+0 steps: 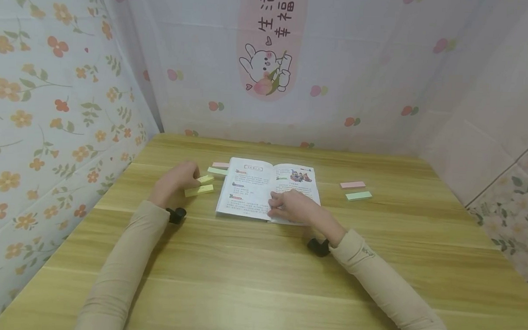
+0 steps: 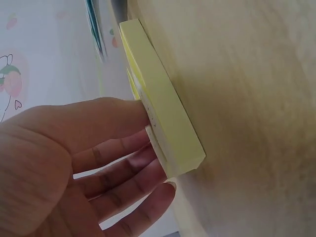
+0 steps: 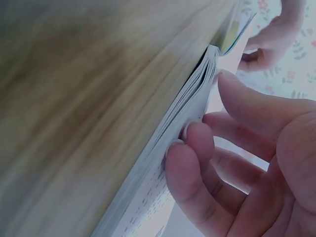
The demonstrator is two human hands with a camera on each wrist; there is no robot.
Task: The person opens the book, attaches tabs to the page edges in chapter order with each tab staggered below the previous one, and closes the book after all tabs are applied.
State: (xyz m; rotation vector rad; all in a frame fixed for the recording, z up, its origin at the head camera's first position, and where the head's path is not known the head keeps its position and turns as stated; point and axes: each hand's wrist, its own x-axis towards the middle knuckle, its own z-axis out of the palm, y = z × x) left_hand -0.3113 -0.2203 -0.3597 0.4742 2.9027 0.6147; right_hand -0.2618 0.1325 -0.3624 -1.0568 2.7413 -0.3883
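On the left, my left hand point(image 1: 176, 181) pinches a thin yellow sticky note point(image 1: 206, 179) between thumb and fingers. Right beside it lies a yellow sticky-note pad point(image 1: 199, 191), a long narrow block; in the left wrist view the thumb overlaps the near side of this pad point(image 2: 165, 98). An open book point(image 1: 250, 191) lies in the middle, with printed text on both pages and a coloured picture at the upper right. My right hand point(image 1: 292, 206) rests on the lower part of its right page, fingers loosely bent. In the right wrist view the fingertips point(image 3: 181, 158) touch the paper near the lower edge.
A pink pad point(image 1: 221, 165) and a green pad point(image 1: 217, 171) lie by the book's left edge. Another pink pad point(image 1: 352, 184) and green pad point(image 1: 359, 195) lie to its right. A printed curtain point(image 1: 359, 66) hangs behind the wooden table point(image 1: 251, 286).
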